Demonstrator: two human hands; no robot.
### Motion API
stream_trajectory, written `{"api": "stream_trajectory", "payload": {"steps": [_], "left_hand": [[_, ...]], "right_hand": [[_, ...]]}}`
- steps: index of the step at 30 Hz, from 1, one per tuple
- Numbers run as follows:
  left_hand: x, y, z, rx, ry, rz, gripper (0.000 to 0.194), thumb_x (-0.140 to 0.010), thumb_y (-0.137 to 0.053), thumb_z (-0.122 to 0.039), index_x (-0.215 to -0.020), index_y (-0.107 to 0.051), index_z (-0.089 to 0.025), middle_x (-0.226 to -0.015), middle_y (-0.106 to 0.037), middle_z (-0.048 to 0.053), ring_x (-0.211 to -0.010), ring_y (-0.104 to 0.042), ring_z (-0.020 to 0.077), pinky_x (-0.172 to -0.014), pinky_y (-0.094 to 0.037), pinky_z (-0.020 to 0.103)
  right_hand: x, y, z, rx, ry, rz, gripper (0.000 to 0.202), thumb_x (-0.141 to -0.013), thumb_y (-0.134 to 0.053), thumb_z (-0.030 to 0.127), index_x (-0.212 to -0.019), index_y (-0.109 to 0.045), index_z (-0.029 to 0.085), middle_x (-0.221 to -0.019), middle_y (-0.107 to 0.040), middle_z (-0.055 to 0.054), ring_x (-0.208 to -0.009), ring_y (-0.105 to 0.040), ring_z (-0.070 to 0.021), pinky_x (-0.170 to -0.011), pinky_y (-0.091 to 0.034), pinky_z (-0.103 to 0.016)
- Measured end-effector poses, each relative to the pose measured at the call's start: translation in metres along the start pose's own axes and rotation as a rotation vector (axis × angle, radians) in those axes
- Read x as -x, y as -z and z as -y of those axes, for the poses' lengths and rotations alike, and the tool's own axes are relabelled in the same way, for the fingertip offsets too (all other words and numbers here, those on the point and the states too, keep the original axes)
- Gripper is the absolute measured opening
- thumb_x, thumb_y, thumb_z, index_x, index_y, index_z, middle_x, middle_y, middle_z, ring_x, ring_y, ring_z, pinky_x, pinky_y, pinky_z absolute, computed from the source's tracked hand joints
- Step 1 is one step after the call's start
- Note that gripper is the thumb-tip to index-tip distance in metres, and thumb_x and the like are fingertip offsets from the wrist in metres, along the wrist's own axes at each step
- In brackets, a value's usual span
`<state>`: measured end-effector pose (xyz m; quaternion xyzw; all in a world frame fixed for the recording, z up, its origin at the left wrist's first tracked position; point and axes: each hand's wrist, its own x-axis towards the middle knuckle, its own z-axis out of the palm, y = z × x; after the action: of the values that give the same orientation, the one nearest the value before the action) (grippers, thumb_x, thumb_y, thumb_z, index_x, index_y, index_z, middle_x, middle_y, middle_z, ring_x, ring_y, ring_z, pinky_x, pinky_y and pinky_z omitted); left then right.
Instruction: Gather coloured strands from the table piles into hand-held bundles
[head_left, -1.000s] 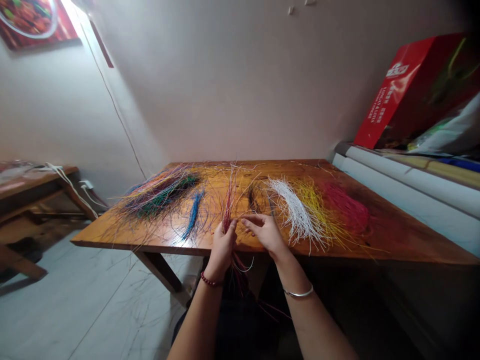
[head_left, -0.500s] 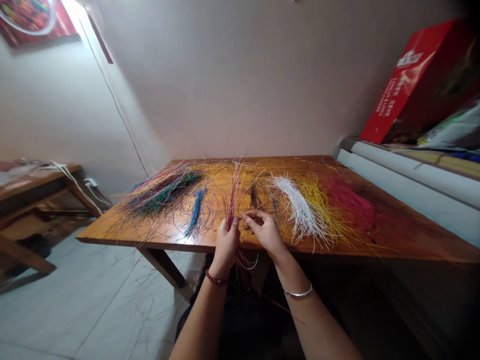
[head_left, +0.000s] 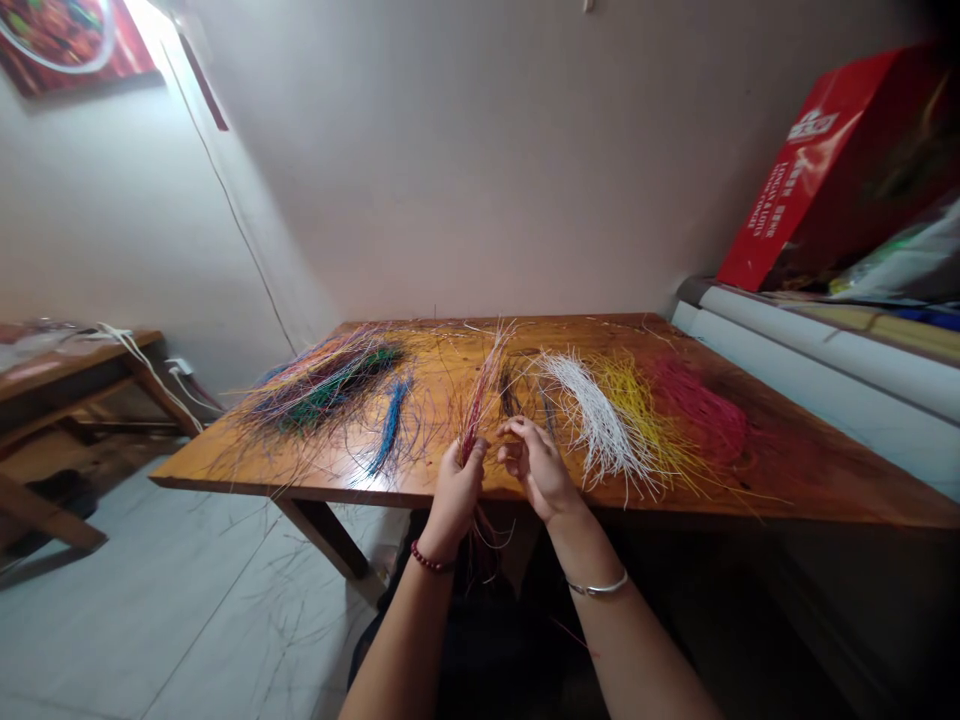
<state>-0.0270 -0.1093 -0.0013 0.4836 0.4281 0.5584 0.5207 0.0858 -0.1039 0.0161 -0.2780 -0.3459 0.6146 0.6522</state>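
Note:
My left hand [head_left: 459,480] is closed around a bundle of thin red and whitish wire strands [head_left: 484,385]. The bundle stands up from the fist over the table's front edge, and its lower ends hang loose beneath. Just to the right, apart from the bundle, is my right hand [head_left: 536,462], its fingers loosely curled and spread, with no strand visible in them. Beyond it lie a few dark strands [head_left: 510,390]. White strands [head_left: 600,415] lie to the right of that hand, and a small blue bundle [head_left: 390,425] is left of my left hand.
Yellow strands [head_left: 637,405] and a pinkish-red pile [head_left: 705,410] are on the right of the wooden table [head_left: 810,475]. A mixed-colour heap [head_left: 330,380] covers its left side. A red box [head_left: 806,160] stands at the upper right. Stray strands litter the tabletop.
My right hand has moved slightly right, away from the bundle, and its pinched fingers have loosened. The bundle in my left hand now leans a little more to the right.

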Motion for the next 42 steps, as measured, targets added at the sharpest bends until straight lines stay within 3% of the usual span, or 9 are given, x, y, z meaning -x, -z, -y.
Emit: {"api": "stream_trajectory", "payload": {"steps": [4, 8, 14, 19, 25, 29, 32, 38, 42], "left_hand": [[0.001, 0.000, -0.002, -0.002, 0.011, 0.047, 0.032, -0.073, -0.059, -0.045, -0.081, -0.051, -0.015, -0.052, -0.031, -0.007, -0.043, -0.027, 0.0032, -0.039, -0.021, 0.015], [0.002, -0.001, -0.007, 0.061, 0.045, 0.028, 0.035, -0.072, -0.060, -0.047, -0.088, -0.052, -0.016, -0.052, -0.027, -0.009, -0.040, -0.025, 0.0029, -0.037, -0.018, 0.015], [0.002, -0.002, -0.012, 0.170, 0.079, -0.001, 0.037, -0.068, -0.064, -0.046, -0.085, -0.049, -0.016, -0.050, -0.022, -0.010, -0.038, -0.019, 0.0020, -0.035, -0.013, 0.015], [0.002, -0.001, -0.013, 0.233, 0.073, 0.020, 0.034, -0.072, -0.061, -0.046, -0.082, -0.046, -0.017, -0.050, -0.019, -0.011, -0.038, -0.016, 0.0021, -0.035, -0.012, 0.015], [0.004, 0.001, -0.013, 0.266, 0.057, 0.056, 0.034, -0.070, -0.064, -0.044, -0.076, -0.044, -0.017, -0.050, -0.020, -0.011, -0.038, -0.016, 0.0019, -0.036, -0.013, 0.014], [0.005, 0.002, -0.013, 0.255, 0.077, 0.109, 0.033, -0.072, -0.063, -0.042, -0.072, -0.041, -0.017, -0.050, -0.022, -0.010, -0.039, -0.017, 0.0015, -0.037, -0.013, 0.014], [0.005, 0.003, -0.012, 0.240, 0.093, 0.119, 0.032, -0.071, -0.064, -0.041, -0.075, -0.042, -0.017, -0.051, -0.024, -0.010, -0.040, -0.020, 0.0017, -0.037, -0.013, 0.014], [0.003, 0.001, -0.012, 0.291, 0.101, 0.047, 0.033, -0.071, -0.062, -0.043, -0.078, -0.043, -0.017, -0.051, -0.022, -0.010, -0.038, -0.017, 0.0018, -0.035, -0.011, 0.015], [0.001, 0.000, -0.012, 0.347, 0.102, 0.050, 0.035, -0.070, -0.063, -0.041, -0.070, -0.036, -0.018, -0.051, -0.021, -0.011, -0.038, -0.015, 0.0013, -0.035, -0.010, 0.014]], "right_hand": [[0.001, -0.001, 0.001, -0.185, -0.044, 0.059, 0.022, -0.073, -0.063, 0.035, -0.077, -0.052, 0.017, -0.066, -0.051, 0.005, -0.043, -0.043, -0.0030, -0.036, -0.029, -0.014], [0.001, -0.001, 0.004, -0.283, -0.050, 0.121, 0.022, -0.075, -0.064, 0.032, -0.091, -0.057, 0.018, -0.059, -0.038, 0.007, -0.039, -0.032, -0.0012, -0.037, -0.028, -0.013], [0.003, -0.002, 0.004, -0.264, -0.029, 0.117, 0.024, -0.077, -0.063, 0.037, -0.091, -0.056, 0.019, -0.065, -0.043, 0.005, -0.046, -0.038, -0.0032, -0.039, -0.031, -0.014], [0.005, -0.006, -0.004, -0.216, -0.017, 0.115, 0.027, -0.072, -0.067, 0.031, -0.092, -0.053, 0.020, -0.072, -0.047, 0.004, -0.053, -0.044, -0.0045, -0.044, -0.035, -0.015], [0.006, -0.011, -0.009, -0.114, -0.058, 0.004, 0.031, -0.067, -0.068, 0.031, -0.087, -0.047, 0.020, -0.059, -0.040, 0.008, -0.046, -0.039, -0.0045, -0.041, -0.032, -0.015], [0.006, -0.011, -0.008, -0.062, -0.098, 0.050, 0.038, -0.068, -0.068, 0.037, -0.098, -0.052, 0.020, -0.059, -0.039, 0.008, -0.043, -0.035, -0.0039, -0.040, -0.029, -0.015], [0.004, -0.008, -0.011, -0.065, -0.087, 0.029, 0.035, -0.069, -0.067, 0.044, -0.087, -0.056, 0.017, -0.059, -0.041, 0.006, -0.044, -0.037, -0.0037, -0.039, -0.030, -0.015], [0.006, -0.012, -0.020, -0.012, 0.068, -0.170, 0.040, -0.070, -0.060, 0.056, -0.071, -0.049, 0.018, -0.082, -0.059, -0.001, -0.051, -0.051, -0.0064, -0.040, -0.035, -0.018], [0.009, -0.016, -0.017, 0.012, 0.108, -0.100, 0.043, -0.075, -0.052, 0.060, -0.069, -0.049, 0.018, -0.091, -0.061, -0.004, -0.062, -0.058, -0.0101, -0.044, -0.041, -0.018]]}}
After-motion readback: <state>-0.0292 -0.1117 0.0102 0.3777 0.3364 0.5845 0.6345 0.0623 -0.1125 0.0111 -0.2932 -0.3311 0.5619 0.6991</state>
